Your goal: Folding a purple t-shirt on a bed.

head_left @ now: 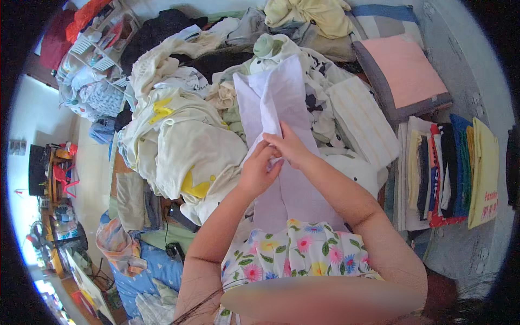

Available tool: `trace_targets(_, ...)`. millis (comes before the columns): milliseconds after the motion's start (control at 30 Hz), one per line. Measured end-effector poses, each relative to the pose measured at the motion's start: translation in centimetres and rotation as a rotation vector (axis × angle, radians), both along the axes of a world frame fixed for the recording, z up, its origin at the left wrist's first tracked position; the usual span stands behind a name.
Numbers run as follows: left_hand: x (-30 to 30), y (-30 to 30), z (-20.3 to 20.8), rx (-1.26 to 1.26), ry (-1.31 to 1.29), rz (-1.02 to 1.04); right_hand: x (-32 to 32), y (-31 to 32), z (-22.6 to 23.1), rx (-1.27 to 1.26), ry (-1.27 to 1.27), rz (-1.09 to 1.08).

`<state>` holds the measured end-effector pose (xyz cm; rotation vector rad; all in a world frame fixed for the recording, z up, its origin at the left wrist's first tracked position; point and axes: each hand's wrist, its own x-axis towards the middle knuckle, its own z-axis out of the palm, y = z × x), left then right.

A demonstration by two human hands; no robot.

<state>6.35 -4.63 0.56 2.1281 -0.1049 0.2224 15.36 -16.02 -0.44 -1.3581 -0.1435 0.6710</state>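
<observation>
A pale lavender garment [295, 189] lies stretched from my lap up over the heap in front of me, with a raised fold along its middle. Its exact kind I cannot make out. My right hand [291, 147] is closed on that fold, thumb pressed against the cloth. Right beside it, my left hand [261, 170] has curled fingers pinching the same garment near its middle; part of the grip is hidden. Under and around the cloth lies a cream blanket with yellow patches [189, 143], bunched to the left. A folded striped white cloth [364, 122] rests to the right.
Upright folded clothes [428, 173] stand in a row at the right, below a pink and grey cushion [403, 70]. More crumpled clothes [309, 19] pile up at the back. White baskets [105, 46] sit far left. Blue patterned bedding [146, 276] lies at the lower left.
</observation>
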Motion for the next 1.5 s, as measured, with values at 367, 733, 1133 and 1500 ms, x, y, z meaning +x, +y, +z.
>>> trace_targets(367, 1.2, 3.2, -5.4, 0.382, -0.127, 0.288, 3.8, -5.0, -9.0, 0.002, 0.250, -0.289)
trace_targets(733, -0.5, 0.1, -4.6, 0.753, 0.319, 0.001, 5.6, -7.7, -12.3, -0.440, -0.195, -0.177)
trace_targets(1133, 1.0, 2.4, -8.8, -0.896, 0.584, 0.267, 5.2, -9.5, -15.5, -0.472, -0.216, -0.119)
trace_targets(1500, 2.5, 2.1, -10.0, -0.664, 0.613, 0.390, 4.8, -10.4, -13.9, -0.557, -0.343, -0.213)
